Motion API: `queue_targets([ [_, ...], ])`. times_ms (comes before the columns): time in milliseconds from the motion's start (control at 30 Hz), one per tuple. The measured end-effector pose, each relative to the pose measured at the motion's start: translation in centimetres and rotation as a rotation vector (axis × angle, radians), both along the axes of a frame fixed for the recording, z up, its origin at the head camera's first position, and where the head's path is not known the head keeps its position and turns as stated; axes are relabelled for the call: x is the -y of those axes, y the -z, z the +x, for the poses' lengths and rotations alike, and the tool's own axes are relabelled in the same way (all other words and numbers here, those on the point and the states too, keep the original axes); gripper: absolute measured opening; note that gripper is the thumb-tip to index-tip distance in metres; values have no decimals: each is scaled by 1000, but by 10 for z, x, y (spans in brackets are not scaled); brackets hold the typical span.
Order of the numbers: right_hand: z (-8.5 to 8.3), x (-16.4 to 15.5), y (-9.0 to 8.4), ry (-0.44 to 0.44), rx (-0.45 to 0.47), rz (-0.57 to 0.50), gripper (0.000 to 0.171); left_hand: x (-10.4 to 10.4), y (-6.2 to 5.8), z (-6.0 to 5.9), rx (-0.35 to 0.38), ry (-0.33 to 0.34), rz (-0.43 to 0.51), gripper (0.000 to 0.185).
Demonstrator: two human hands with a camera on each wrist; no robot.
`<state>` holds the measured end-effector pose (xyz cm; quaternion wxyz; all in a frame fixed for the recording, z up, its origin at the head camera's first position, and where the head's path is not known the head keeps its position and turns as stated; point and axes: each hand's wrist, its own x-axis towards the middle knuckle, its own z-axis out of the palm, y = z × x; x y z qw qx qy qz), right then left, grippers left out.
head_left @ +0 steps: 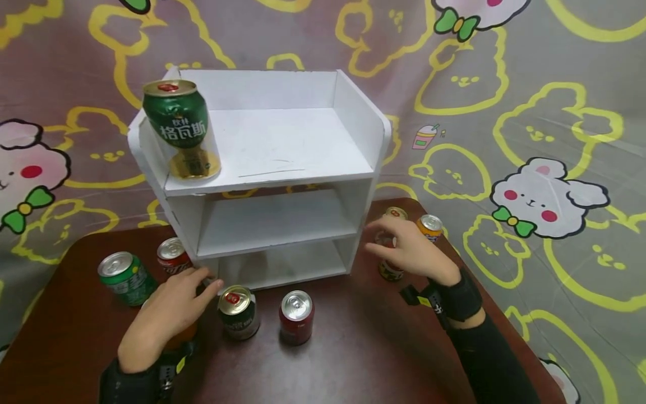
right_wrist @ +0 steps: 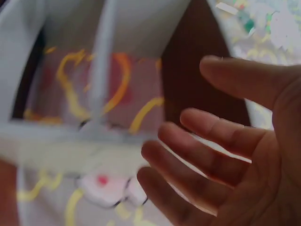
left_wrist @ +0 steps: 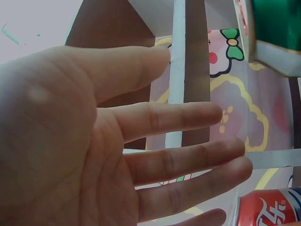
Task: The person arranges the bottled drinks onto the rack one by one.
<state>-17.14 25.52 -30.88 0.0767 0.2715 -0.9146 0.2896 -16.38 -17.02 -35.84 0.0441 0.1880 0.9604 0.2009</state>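
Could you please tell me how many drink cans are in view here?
8: a green can on the shelf top; green, red, dark and red cans in front; three by the right hand. More may be hidden under the hands.

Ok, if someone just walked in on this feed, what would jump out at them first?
Probably the white three-tier shelf unit standing on the dark brown table, with one green drink can alone on its top left corner. Next, the loose cans around its base, such as the red can in front. Both hands are open and empty: the left hand by the shelf's lower left corner, the right hand at its right side.
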Motion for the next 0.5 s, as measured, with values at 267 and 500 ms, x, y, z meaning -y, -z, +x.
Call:
queue_targets([
  [267, 4, -28, 59, 306, -63, 21, 36, -1, -1, -2, -4, 9, -16, 58],
  [500, -2, -36, 89, 522, -129, -64, 50, -5, 1, 0, -24, 4, 4, 49],
])
